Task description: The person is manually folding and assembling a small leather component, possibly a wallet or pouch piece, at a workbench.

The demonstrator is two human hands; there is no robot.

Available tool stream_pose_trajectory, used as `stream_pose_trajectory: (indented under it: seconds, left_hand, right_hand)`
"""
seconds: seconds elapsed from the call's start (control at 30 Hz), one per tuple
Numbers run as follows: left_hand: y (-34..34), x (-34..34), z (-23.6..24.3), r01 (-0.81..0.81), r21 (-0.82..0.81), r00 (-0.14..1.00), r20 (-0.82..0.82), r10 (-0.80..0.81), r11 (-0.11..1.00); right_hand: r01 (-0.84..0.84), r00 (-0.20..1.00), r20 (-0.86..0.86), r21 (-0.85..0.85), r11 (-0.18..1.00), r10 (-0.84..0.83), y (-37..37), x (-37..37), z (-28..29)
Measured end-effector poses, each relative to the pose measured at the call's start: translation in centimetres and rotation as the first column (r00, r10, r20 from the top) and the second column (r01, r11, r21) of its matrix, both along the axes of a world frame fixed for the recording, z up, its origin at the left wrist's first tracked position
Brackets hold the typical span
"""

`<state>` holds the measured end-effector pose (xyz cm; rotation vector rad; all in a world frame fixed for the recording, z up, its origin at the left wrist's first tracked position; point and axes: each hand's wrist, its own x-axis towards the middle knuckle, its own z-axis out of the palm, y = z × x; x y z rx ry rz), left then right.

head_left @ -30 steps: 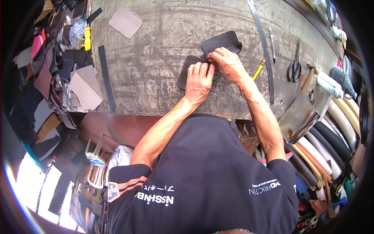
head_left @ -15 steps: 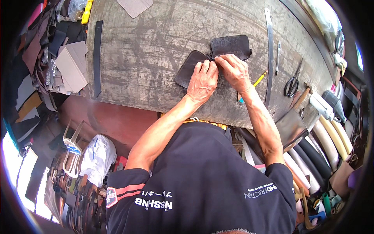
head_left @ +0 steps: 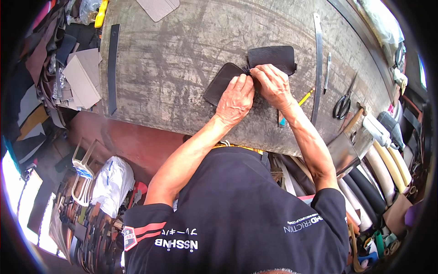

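A dark leather article lies on the worn worktable (head_left: 182, 55) as two rounded rectangular panels, the left (head_left: 220, 84) tilted and the upper right (head_left: 271, 57) nearly level, meeting at a dark, bunched join. My left hand (head_left: 235, 98) has its fingers closed at the lower side of this join. My right hand (head_left: 273, 89) pinches the join from the right, fingertips close to those of my left. What exactly lies between the fingertips is small and partly hidden. Right of my hand are a yellow pencil (head_left: 306, 97), a pen (head_left: 326, 73) and a long metal ruler (head_left: 317, 50).
Black scissors (head_left: 342, 105) and a hammer (head_left: 355, 118) lie at the right, near rolls of material (head_left: 390, 169). A dark strip (head_left: 113, 68), pale card pieces (head_left: 82, 80) and piled scraps are at the left. A white plastic bag (head_left: 112, 185) sits below.
The upper right panel has turned to lie more level, its outer end lower. Both hands keep their fingers at the join. The whole view has shifted somewhat.
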<state>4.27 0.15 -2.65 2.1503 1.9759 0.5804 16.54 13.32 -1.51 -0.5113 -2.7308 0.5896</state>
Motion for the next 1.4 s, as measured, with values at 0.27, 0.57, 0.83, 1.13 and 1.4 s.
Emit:
stream_pose_trajectory:
  seconds: [0.27, 0.57, 0.83, 1.13, 1.4]
  left_hand:
    - [0.2, -0.3, 0.7, -0.056, -0.01, 0.991, 0.121, 0.057, 0.998]
    - [3.7, -5.4, 1.1, -0.209, -0.031, 0.924, 0.321, 0.208, 0.977]
    - [5.8, -6.2, 1.4, -0.062, -0.268, 0.899, 0.403, 0.17, 0.961]
    - [6.5, -5.8, 0.7, -0.135, -0.346, 0.9, 0.349, 0.261, 0.928]
    - [7.2, -6.5, 0.7, -0.084, -0.428, 0.871, 0.407, 0.274, 0.9]
  right_hand:
    - [-0.03, 0.999, 0.028, -0.049, 0.998, 0.032, 0.6, 0.0, 0.6]
    - [0.007, 0.998, 0.055, -0.109, 0.994, -0.001, 0.3, 0.3, 1.2]
    - [0.056, 0.998, -0.026, -0.091, 0.994, -0.059, 0.0, 0.2, 0.5]
    - [0.098, 0.994, -0.047, -0.066, 0.993, -0.101, -0.2, 0.1, 0.0]
    - [0.117, 0.992, -0.039, -0.075, 0.99, -0.12, -0.4, 0.4, -0.3]
